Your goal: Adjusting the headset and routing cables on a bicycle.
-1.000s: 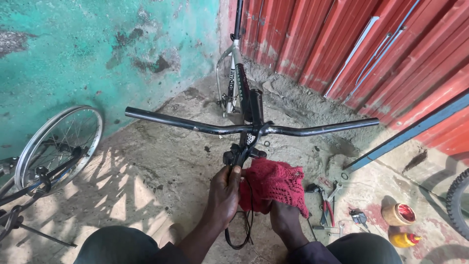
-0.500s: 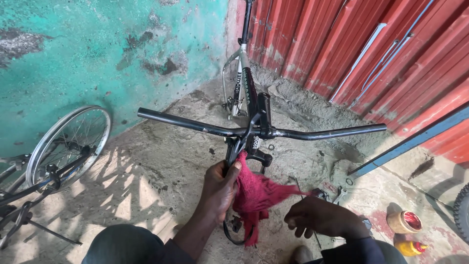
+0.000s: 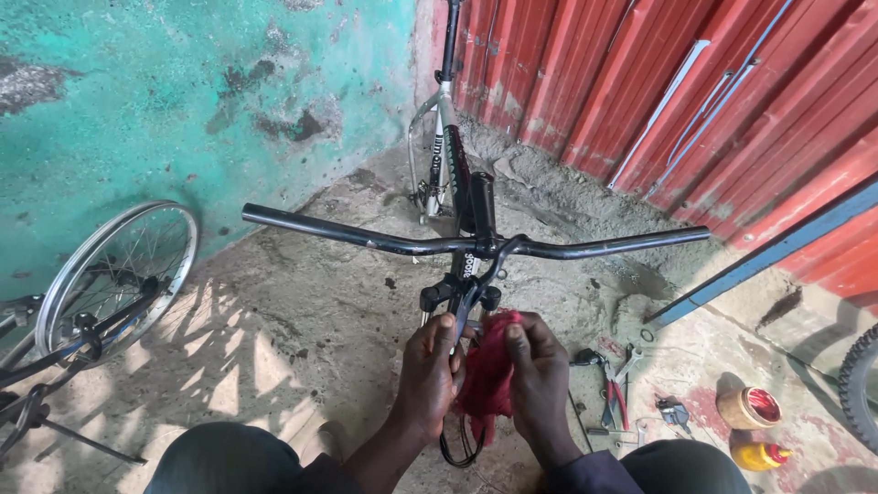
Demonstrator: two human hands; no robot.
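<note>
Far to the left of the grip, a loose spoked wheel (image 3: 119,284) leans near the turquoise wall (image 3: 183,101), apart from the work. At the centre, the left hand (image 3: 428,375) is closed around the lower part of the bicycle's black fork crown (image 3: 460,297), its fingers curled tight on the metal just below the stem, and it also pinches the near edge of the red rag (image 3: 487,370). Directly above the grip, the black handlebar (image 3: 476,245) runs across the view, with the frame (image 3: 448,155) standing upright beyond it against the corner. Just to the right of the left hand, touching it through the cloth, the right hand (image 3: 540,384) is wrapped around the rag, fingers folded down over the bunched fabric so it is pressed against the part between the two hands. As a judgement, the wiping looks to be in mid-course: the rag sits on the part and both hands are engaged, but whether the surface beneath is clean cannot be told, since the cloth hides it. Thin black cables (image 3: 462,444) hang below the grip. Further right on the concrete lie pliers (image 3: 611,389) and small tools, untouched, then an open tin (image 3: 748,408) and a yellow bottle (image 3: 754,455), well apart from the hands.
</note>
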